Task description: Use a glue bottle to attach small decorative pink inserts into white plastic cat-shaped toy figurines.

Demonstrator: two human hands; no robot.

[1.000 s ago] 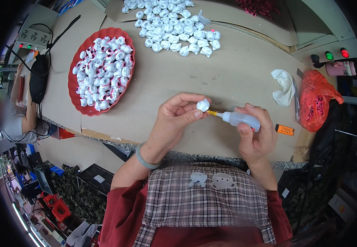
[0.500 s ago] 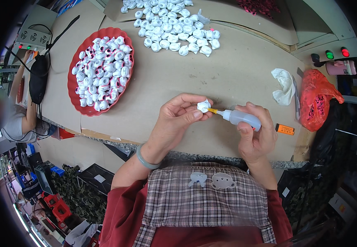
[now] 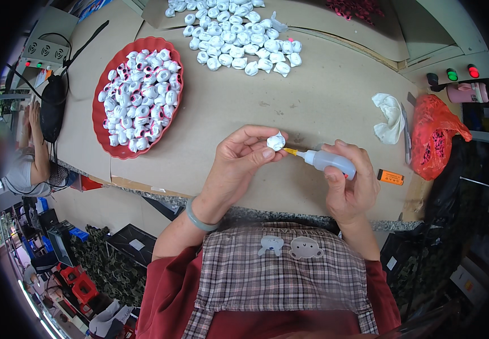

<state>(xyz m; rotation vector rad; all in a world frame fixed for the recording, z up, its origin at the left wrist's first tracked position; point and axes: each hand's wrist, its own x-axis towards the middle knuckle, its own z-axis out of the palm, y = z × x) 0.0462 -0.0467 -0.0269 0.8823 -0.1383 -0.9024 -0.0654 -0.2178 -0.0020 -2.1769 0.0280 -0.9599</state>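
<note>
Between the thumb and fingers of my left hand is a small round piece wrapped in white, its puckered, folded side showing. My right hand is closed around a translucent squeeze bottle, tilted so that its yellow nozzle points left at the piece. The nozzle's tip is at the lower right edge of the piece; whether they touch, I cannot tell. Both hands are above the table, near its front edge.
A scalloped red bowl at left holds many white pieces with pink showing. More white wrapped pieces lie at the back. At right are an orange box, crumpled white tissue and a red plastic bag. Another person's arm shows far left.
My left hand has turned the white piece, bringing its folded side up, and shifted it slightly left. The bottle has barely moved. At far left, the other person's hands have come together.
</note>
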